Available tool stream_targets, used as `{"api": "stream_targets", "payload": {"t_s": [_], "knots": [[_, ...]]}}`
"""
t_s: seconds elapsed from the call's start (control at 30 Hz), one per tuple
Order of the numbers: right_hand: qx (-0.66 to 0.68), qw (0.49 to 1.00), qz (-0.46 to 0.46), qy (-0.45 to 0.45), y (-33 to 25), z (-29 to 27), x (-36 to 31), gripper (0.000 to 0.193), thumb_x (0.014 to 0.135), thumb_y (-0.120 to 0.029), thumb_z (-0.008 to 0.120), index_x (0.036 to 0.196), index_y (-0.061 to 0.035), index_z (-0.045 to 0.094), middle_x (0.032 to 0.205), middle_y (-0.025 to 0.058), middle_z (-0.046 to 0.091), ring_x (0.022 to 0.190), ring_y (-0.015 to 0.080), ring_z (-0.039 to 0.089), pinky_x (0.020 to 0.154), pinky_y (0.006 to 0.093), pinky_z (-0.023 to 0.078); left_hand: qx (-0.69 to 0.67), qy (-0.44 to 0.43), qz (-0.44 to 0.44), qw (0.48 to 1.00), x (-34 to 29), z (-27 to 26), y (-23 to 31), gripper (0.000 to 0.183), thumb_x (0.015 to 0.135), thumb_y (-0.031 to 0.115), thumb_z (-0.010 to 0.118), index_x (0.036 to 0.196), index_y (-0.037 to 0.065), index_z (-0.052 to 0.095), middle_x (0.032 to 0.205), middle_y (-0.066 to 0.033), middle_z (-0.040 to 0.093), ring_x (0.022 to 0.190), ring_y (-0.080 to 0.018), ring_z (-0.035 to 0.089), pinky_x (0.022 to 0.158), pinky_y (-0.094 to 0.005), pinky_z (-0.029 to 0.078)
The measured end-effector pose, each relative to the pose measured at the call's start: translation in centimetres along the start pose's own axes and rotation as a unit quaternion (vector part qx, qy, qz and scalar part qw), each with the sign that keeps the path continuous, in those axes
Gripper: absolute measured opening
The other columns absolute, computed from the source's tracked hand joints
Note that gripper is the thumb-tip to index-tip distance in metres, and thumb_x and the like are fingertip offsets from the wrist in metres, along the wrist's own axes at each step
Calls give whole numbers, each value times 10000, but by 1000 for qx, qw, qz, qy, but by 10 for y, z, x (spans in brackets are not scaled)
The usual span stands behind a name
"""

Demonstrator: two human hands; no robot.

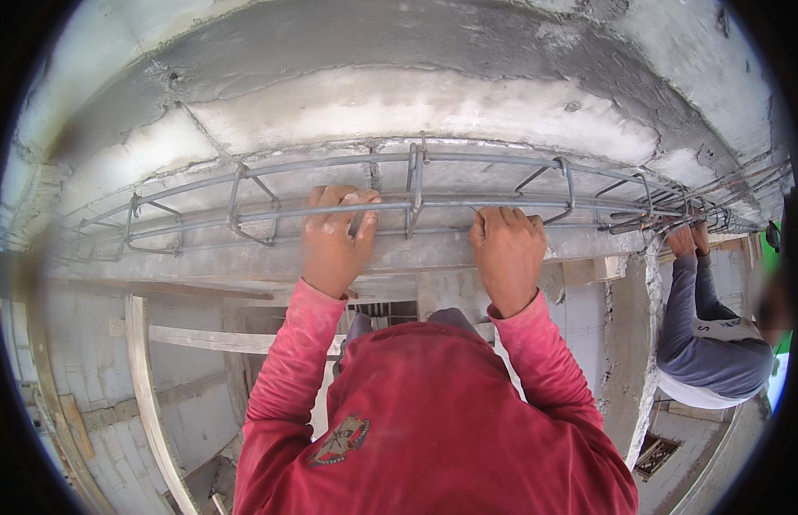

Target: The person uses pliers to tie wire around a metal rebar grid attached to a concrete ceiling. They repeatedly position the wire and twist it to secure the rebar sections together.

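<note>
A long cage of steel rebar (450,203), with bars tied by square stirrups (414,189), runs across in front of me along a concrete wall. My left hand (335,245) is closed on the cage left of the middle stirrup, its fingers curled at the near bar and its thumb to the right. On the other side of that stirrup, my right hand (510,257) has its knuckles up and fingers bent over the cage's near side. Its fingertips are partly hidden. Both hands look dusty, and red sleeves cover my forearms.
At the right, a co-worker (716,343) in a dark sleeve has both hands at the cage's far end, among bunched bars (674,215). Below are timber props (154,403), a concrete column (629,343) and block walls. Rough mortar (416,43) covers the wall ahead.
</note>
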State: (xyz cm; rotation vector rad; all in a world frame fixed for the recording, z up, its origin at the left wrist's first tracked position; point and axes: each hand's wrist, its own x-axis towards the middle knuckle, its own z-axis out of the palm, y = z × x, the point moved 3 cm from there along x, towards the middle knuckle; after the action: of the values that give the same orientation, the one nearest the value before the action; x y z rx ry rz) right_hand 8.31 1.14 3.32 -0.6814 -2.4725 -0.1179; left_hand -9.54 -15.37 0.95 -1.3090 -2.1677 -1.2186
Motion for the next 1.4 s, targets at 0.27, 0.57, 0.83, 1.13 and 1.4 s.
{"api": "stream_targets", "payload": {"t_s": [0.27, 0.57, 0.83, 1.13, 1.4], "knots": [[-77, 994, 1, -73, -26, 12, 3, 83, 858, -150, 752, 849, -75, 720, 771, 106, 697, 776, 308, 685, 765, 457, 500, 31, -2, 18, 999, 2, -2, -21, 158, 888, 157, 769, 1042, 123, 779, 1040, -80, 726, 1018, -348, 630, 938, -479, 478], [34, 998, 22, -48, -33, 30, 16, 179, 823, -53, 739, 994, -99, 762, 921, 117, 734, 853, 350, 703, 767, 463, 535, 1, 0, -3, 1000, 4, -1, -28, 160, 916, 242, 764, 1020, 121, 783, 994, -59, 715, 973, -330, 621, 896, -493, 470], [116, 983, 112, -93, -27, 51, 6, 255, 850, 11, 676, 1053, -101, 783, 1004, 162, 756, 907, 399, 714, 806, 476, 550, 66, -16, -2, 998, 8, 0, -15, 204, 858, 268, 803, 979, 105, 782, 949, -68, 684, 967, -318, 609, 900, -479, 464], [143, 984, 81, -68, -33, 50, 6, 168, 931, -108, 665, 1043, -116, 789, 909, 157, 731, 855, 405, 674, 780, 509, 464, 101, -6, -5, 995, 6, 16, -6, 188, 862, 261, 804, 973, 110, 791, 971, -70, 690, 988, -318, 601, 925, -486, 442], [113, 990, 66, -49, -29, 55, 0, 137, 941, -164, 672, 973, -96, 787, 904, 162, 717, 853, 405, 660, 797, 507, 455, 101, 21, -46, 994, 2, 26, -2, 142, 911, 237, 769, 1000, 131, 801, 1015, -85, 717, 992, -330, 609, 966, -490, 429]]}}
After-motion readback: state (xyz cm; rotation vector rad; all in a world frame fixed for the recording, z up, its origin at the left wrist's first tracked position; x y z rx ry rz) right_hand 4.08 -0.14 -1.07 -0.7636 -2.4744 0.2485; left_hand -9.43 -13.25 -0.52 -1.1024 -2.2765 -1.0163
